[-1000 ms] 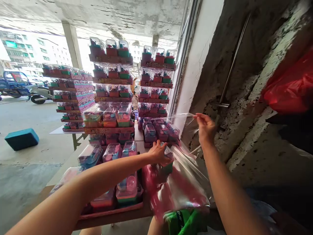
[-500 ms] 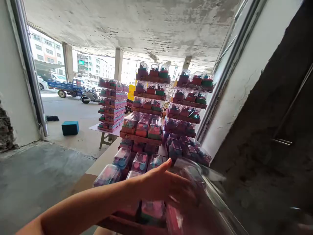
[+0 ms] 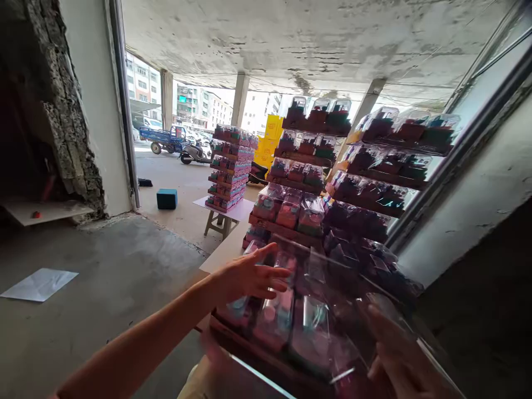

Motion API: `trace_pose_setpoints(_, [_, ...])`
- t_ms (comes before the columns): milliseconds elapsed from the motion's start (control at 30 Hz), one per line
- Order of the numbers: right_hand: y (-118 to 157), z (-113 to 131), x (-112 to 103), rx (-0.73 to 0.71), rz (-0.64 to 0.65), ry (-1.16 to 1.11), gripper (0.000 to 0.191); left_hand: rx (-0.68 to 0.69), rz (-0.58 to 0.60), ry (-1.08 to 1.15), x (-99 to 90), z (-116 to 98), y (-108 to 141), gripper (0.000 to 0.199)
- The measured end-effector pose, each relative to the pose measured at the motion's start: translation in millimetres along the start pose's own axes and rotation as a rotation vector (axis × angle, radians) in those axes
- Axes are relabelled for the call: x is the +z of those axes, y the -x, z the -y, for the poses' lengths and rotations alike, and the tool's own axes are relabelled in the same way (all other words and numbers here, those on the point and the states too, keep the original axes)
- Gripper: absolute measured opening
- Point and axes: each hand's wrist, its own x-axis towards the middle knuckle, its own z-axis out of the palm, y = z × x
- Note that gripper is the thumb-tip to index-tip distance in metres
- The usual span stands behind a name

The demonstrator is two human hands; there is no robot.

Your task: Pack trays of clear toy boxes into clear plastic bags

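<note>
My left hand (image 3: pixel 253 277) reaches over a tray of clear-lidded boxes (image 3: pixel 274 316), its fingers spread and nothing gripped. At the lower right my right hand (image 3: pixel 399 349) is blurred and partly cut off by the frame edge; its fingers are against a clear plastic sheet or cover (image 3: pixel 344 271), whose outline is hard to make out. This clear plastic spans the boxes between both hands. Pink, blue and green contents show through the lids. Behind the hands rise stacked trays of similar boxes (image 3: pixel 307 149), with another stack (image 3: pixel 399 160) to the right.
A farther stack of trays (image 3: pixel 230 166) stands on a small table (image 3: pixel 199 203) outside the opening. Yellow crates (image 3: pixel 268 138) are behind it. A dark teal box (image 3: pixel 167 199) and a white sheet (image 3: pixel 39 284) lie on the floor. A wall edge (image 3: pixel 465 194) runs along the right.
The view has swung left, so the stacks sit farther right. My left hand has spread its fingers over the boxes, and my right hand now shows at the lower right.
</note>
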Motion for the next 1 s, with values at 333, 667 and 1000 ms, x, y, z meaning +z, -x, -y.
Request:
trace_pose_setpoints(333, [-51,13,19,0.082,0.023,-0.039,0.061,-0.119,-0.193,-0.272,-33.4,8,31,0.039])
trace_pose_setpoints(667, [-78,-19,34,0.04,0.101,0.26,0.056,-0.129,-0.253,-0.294,-39.7,13,37,0.043])
trace_pose_setpoints(1000, [26,96,89,-0.841,0.132,0.556,0.031,-0.135,-0.267,-0.018,0.0,27,31,0.053])
